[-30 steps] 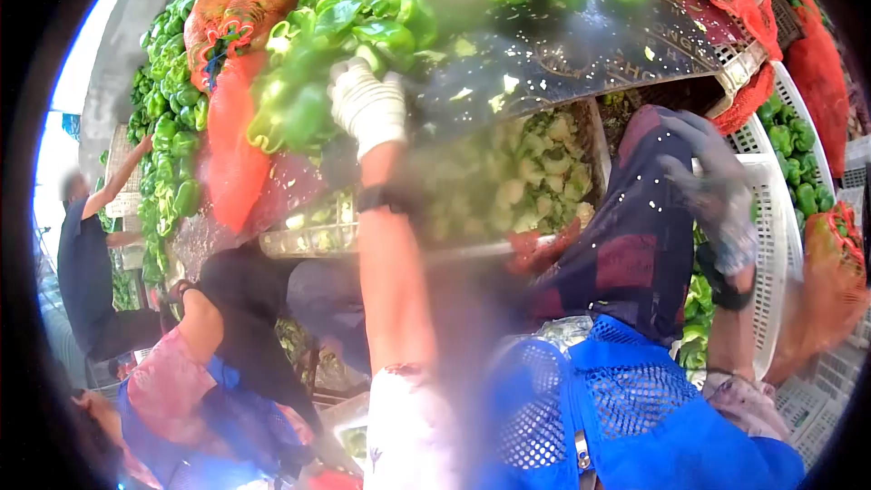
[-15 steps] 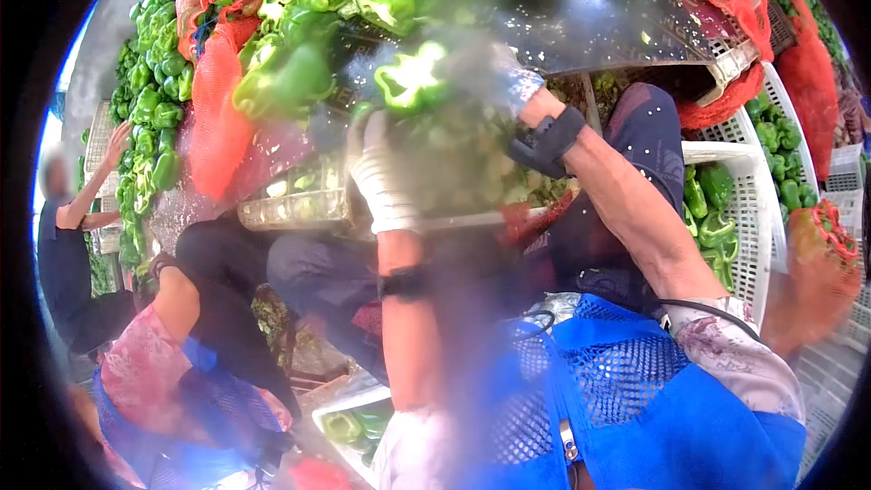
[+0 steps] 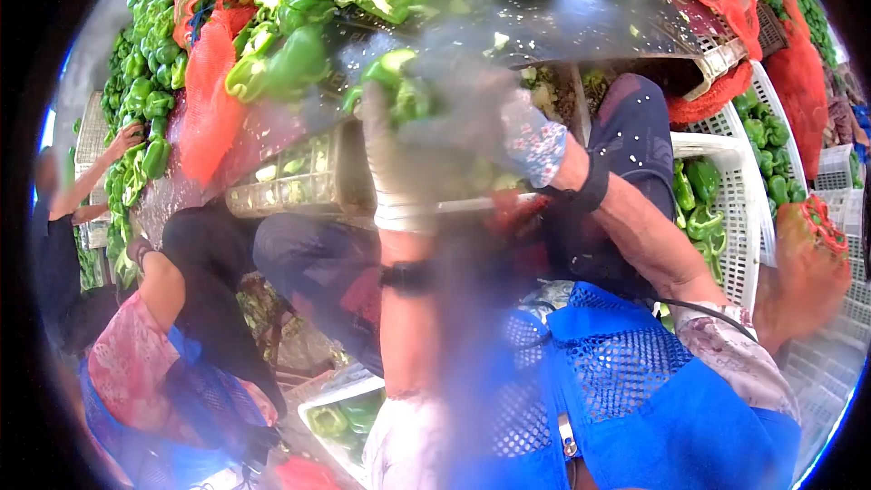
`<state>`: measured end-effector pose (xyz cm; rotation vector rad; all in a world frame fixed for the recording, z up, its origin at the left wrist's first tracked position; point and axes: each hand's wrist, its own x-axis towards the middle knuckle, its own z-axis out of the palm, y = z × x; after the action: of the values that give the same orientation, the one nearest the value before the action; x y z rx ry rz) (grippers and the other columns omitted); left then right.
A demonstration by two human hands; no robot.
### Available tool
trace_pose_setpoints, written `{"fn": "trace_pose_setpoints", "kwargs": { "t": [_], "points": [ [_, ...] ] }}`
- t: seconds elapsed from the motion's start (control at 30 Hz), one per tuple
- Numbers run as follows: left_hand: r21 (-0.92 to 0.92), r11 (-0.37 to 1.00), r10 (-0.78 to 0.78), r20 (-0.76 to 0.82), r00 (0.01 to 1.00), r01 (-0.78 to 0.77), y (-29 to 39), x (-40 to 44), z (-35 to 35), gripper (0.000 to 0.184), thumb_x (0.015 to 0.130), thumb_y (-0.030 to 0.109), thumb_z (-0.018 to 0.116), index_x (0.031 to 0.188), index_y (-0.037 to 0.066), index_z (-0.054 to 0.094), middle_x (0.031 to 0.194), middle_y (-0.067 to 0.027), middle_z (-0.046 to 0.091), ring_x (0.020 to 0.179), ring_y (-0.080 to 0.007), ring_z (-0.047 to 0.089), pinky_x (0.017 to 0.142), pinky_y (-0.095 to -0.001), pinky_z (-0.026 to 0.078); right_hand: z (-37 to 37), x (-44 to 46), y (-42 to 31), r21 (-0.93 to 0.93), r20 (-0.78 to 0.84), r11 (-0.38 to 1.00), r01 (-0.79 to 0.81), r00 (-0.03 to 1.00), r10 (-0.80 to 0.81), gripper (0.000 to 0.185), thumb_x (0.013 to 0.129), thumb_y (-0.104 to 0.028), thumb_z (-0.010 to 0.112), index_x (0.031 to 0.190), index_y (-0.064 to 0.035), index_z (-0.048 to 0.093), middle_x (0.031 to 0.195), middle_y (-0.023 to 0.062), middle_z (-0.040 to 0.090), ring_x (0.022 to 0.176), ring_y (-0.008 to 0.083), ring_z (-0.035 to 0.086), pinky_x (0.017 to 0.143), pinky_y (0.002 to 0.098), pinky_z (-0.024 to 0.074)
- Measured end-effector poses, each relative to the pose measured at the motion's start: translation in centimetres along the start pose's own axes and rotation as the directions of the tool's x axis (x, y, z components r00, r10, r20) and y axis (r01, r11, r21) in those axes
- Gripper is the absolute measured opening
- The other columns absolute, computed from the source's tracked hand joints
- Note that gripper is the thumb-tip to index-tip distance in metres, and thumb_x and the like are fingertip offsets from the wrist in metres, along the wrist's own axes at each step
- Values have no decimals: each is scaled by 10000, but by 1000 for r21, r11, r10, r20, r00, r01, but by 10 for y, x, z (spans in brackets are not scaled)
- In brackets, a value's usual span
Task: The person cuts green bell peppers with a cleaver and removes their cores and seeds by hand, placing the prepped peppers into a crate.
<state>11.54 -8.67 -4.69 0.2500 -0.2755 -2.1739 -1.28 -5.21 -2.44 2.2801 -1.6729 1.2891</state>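
Observation:
My left hand (image 3: 392, 159), in a white glove, is closed around a green bell pepper (image 3: 404, 91) whose top shows above the fingers. The lens smear hides part of that grip. Close by on the right is my right hand (image 3: 531, 132), in a glove with a floral cuff; its fingers are blurred, so what they hold cannot be made out. Both hands are over a crate (image 3: 463, 204) at the near edge of a dark work surface (image 3: 626, 23). Cut and whole green bell peppers (image 3: 299, 59) are heaped along that surface.
Red mesh sacks (image 3: 213, 95) lie at the left, with another red net (image 3: 726, 0) at the right. White crates of peppers (image 3: 717, 218) stand beside my right leg. A co-worker in a pink sleeve (image 3: 136, 354) sits at left; another person (image 3: 63, 245) reaches toward the pepper pile.
My right hand has moved down and slightly right, away from the surface. The pepper at my left hand has turned and shifted slightly left. The far person's hand has lowered onto the peppers.

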Motion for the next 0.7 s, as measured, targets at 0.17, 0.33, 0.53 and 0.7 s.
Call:
{"fn": "trace_pose_setpoints", "kwargs": {
  "t": [0.17, 0.33, 0.53, 0.7],
  "points": [
    [194, 981, 39, -120, 992, -15, 4, -5, -1, 395, 935, 398, 612, 1179, 88, 602, 1143, -43, 639, 1038, -205, 620, 918, -390, 519, 5, -7, 0, 63, 68, 993, -101, 993, 97, 374, 878, -277, 635, 1151, -25, 592, 923, 178, 621, 821, 309, 611, 690, 383, 496],
    [271, 959, 117, -124, 985, -80, -5, -10, -4, 343, 904, 394, 662, 1096, 113, 624, 1073, -33, 647, 1003, -200, 617, 925, -371, 503, 28, -39, 5, -517, 99, 842, 153, 988, -118, 428, 771, -204, 645, 1151, -13, 598, 913, 121, 621, 840, 294, 631, 699, 382, 515],
    [581, 759, 434, -114, 894, -294, -27, -8, 3, 270, 895, 294, 675, 1081, 111, 605, 953, -5, 600, 904, -147, 587, 872, -320, 491, 23, -45, 5, 141, 49, 961, -237, 971, 232, 364, 842, -148, 578, 1166, 18, 593, 906, 107, 611, 818, 229, 612, 650, 320, 493],
    [730, 605, 473, -7, 881, -319, -38, -19, 5, 397, 903, 341, 625, 1165, 44, 599, 1016, -67, 628, 955, -235, 619, 889, -354, 509, 8, -45, 29, 398, 245, 741, -541, 841, 482, 311, 1014, -100, 439, 1254, 58, 558, 1042, 125, 653, 831, 122, 590, 700, 242, 501]
  ]
}}
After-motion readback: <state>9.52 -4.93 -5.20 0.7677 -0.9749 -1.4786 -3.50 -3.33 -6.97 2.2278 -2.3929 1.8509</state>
